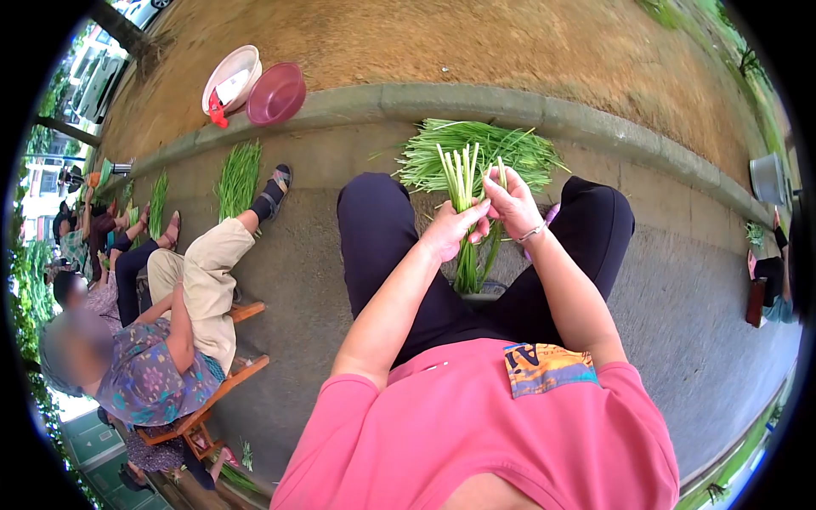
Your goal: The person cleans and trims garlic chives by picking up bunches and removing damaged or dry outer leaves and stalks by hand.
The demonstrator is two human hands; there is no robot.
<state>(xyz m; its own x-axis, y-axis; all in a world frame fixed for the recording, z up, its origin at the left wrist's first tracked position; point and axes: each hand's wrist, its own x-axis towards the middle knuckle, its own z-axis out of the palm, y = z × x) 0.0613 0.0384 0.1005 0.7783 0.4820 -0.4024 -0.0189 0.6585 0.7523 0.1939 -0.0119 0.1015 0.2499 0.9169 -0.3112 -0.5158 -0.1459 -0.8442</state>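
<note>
My left hand point(452, 229) is wrapped round a bunch of long green stalks point(460, 177), their pale ends pointing up and away from me and their green leaves hanging down between my knees. Close against it on the right, my right hand point(512, 204) pinches a few stalks point(501, 174) between thumb and fingers; a bracelet circles that wrist. Beyond both hands a large loose pile of green stalks point(518, 153) lies on the pavement by the curb.
A stone curb point(408, 100) runs across, with bare soil behind. A white basin point(240, 64) and a pink basin point(280, 93) stand at upper left. Seated people point(161, 365) are on the left beside more green piles point(238, 180). A metal tub point(767, 178) stands far right.
</note>
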